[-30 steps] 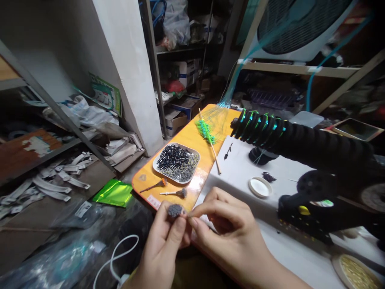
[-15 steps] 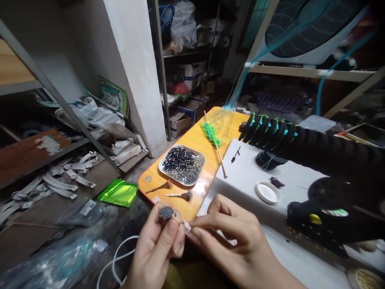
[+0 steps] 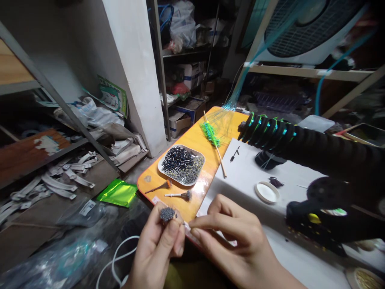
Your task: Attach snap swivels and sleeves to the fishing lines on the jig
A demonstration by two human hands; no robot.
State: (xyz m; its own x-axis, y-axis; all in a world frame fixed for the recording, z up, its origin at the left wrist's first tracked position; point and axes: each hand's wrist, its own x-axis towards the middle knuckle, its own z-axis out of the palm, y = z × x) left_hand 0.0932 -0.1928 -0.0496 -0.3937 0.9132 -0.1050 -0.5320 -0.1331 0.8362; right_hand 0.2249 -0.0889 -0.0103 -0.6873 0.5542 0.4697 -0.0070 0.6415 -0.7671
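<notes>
My left hand point(image 3: 158, 247) is closed around a small bundle with a rounded, grey, beaded-looking head point(image 3: 167, 214), held between thumb and fingers near the table's front corner. Just to its right, my right hand point(image 3: 233, 237) pinches with thumb and forefinger. A tiny light piece shows between the two hands, but what the fingertips hold is too small to make out. Beyond them lies a white-headed tray point(image 3: 197, 182) of black tubes point(image 3: 179, 157) and small grey pieces point(image 3: 188, 173). Two thin-stemmed brushes lie before it, one orange-tipped point(image 3: 168, 183), one grey-tipped point(image 3: 187, 195).
A stick with green bristles point(image 3: 211, 134) lies on the orange table point(image 3: 207, 160). On the white surface at right are a round white lid point(image 3: 267, 192) and a large black ribbed tube point(image 3: 315, 140). Blue strands point(image 3: 240, 86) hang above. A green packet point(image 3: 118, 192) lies at left.
Both hands keep nearly the same pose. A light speck now shows between the left fingers and the right fingertips. The view has shifted very slightly.
</notes>
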